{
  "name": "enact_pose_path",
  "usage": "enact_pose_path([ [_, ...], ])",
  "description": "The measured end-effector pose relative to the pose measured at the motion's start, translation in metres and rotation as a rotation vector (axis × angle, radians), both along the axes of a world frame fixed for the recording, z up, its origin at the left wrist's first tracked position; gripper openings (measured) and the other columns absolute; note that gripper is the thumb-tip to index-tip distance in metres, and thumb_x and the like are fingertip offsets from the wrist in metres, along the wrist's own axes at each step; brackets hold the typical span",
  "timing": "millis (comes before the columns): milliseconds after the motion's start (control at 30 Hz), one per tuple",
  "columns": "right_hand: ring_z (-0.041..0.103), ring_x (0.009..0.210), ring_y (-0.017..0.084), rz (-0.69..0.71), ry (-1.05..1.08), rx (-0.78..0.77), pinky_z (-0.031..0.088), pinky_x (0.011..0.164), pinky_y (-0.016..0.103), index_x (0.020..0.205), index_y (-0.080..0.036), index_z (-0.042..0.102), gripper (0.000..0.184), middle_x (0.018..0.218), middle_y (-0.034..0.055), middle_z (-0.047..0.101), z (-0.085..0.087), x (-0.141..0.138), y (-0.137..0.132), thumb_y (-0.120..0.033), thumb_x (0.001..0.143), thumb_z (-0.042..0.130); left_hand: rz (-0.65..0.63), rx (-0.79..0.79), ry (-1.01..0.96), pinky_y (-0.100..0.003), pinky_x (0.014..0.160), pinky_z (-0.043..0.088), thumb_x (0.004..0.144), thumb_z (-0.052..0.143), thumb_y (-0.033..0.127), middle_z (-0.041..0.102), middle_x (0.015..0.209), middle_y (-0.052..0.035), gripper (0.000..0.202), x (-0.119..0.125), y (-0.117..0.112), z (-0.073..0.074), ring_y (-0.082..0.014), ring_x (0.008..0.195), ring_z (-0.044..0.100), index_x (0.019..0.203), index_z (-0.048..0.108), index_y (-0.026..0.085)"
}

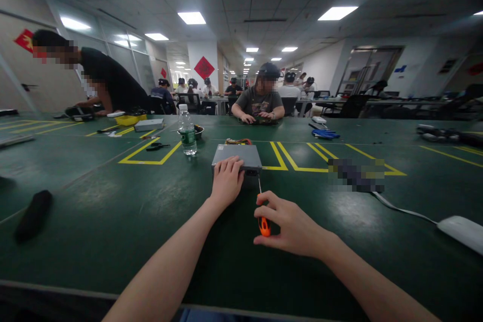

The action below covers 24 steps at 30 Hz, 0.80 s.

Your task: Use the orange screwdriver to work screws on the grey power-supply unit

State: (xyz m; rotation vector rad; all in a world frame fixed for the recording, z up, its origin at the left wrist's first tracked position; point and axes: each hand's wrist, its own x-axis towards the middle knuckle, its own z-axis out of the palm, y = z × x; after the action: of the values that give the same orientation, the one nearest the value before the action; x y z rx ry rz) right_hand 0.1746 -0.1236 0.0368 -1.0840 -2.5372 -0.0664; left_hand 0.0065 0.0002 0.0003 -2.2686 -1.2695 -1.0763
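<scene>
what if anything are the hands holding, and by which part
The right hand holds an orange-handled screwdriver by its handle. The left hand rests on the top and near edge of the grey metal box.

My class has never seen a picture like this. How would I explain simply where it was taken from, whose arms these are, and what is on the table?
There is no machine here: a camera worn on a person's head looks forward and down at their own bare hands. The left hand rests on a grey box; the right hand holds a screwdriver, its tip by the box's near edge. Wires show behind the box. On the green table a bottle stands to the left. Across the table is another person.
</scene>
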Motion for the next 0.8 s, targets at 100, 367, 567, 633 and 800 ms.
enact_pose_path([
  [100, 0.056, 0.086, 0.017, -0.018, 0.092, -0.081, 0.048, 0.073, 0.031, 0.101, -0.020, 0.053, 0.035, 0.113, 0.0087, 0.046, 0.005, 0.005, -0.002, -0.042, 0.076, 0.063, -0.002, 0.000, 0.006, -0.041, 0.099, 0.030, 0.086, 0.045, 0.025, 0.054, 0.123, -0.0053, 0.026, -0.001, 0.000, 0.000, -0.0221, 0.116, 0.044, 0.111, 0.051, 0.022],
  [367, 0.058, 0.096, 0.022, 0.025, 0.120, -0.010, 0.050, 0.079, 0.036, 0.101, -0.018, 0.052, 0.046, 0.114, 0.0109, 0.055, -0.002, 0.008, 0.003, -0.052, 0.072, 0.064, -0.002, -0.002, 0.003, -0.041, 0.099, 0.030, 0.087, 0.044, 0.024, 0.054, 0.123, -0.0059, 0.026, 0.000, -0.001, 0.001, -0.0220, 0.117, 0.044, 0.112, 0.051, 0.022],
  [567, 0.058, 0.097, 0.022, -0.004, 0.172, -0.103, 0.050, 0.081, 0.036, 0.098, -0.019, 0.051, 0.050, 0.112, 0.0089, 0.057, -0.001, 0.006, 0.002, -0.053, 0.066, 0.069, -0.002, -0.002, 0.003, -0.041, 0.099, 0.031, 0.086, 0.044, 0.024, 0.055, 0.123, -0.0062, 0.027, 0.000, -0.002, 0.002, -0.0222, 0.117, 0.045, 0.112, 0.052, 0.022],
  [633, 0.057, 0.099, 0.021, 0.003, 0.157, -0.132, 0.050, 0.081, 0.034, 0.108, -0.019, 0.049, 0.047, 0.115, 0.0088, 0.054, 0.003, 0.005, -0.001, -0.046, 0.073, 0.066, -0.004, -0.007, 0.004, -0.042, 0.099, 0.031, 0.086, 0.044, 0.024, 0.055, 0.123, -0.0064, 0.027, 0.000, -0.002, 0.002, -0.0222, 0.117, 0.044, 0.112, 0.052, 0.022],
  [800, 0.056, 0.103, 0.022, 0.053, 0.032, -0.066, 0.049, 0.082, 0.035, 0.113, -0.023, 0.053, 0.039, 0.120, 0.0089, 0.050, 0.002, 0.004, 0.000, -0.042, 0.080, 0.059, 0.002, -0.013, 0.005, -0.041, 0.100, 0.030, 0.087, 0.044, 0.024, 0.054, 0.124, -0.0052, 0.027, 0.000, -0.002, 0.002, -0.0222, 0.117, 0.044, 0.112, 0.052, 0.022],
])
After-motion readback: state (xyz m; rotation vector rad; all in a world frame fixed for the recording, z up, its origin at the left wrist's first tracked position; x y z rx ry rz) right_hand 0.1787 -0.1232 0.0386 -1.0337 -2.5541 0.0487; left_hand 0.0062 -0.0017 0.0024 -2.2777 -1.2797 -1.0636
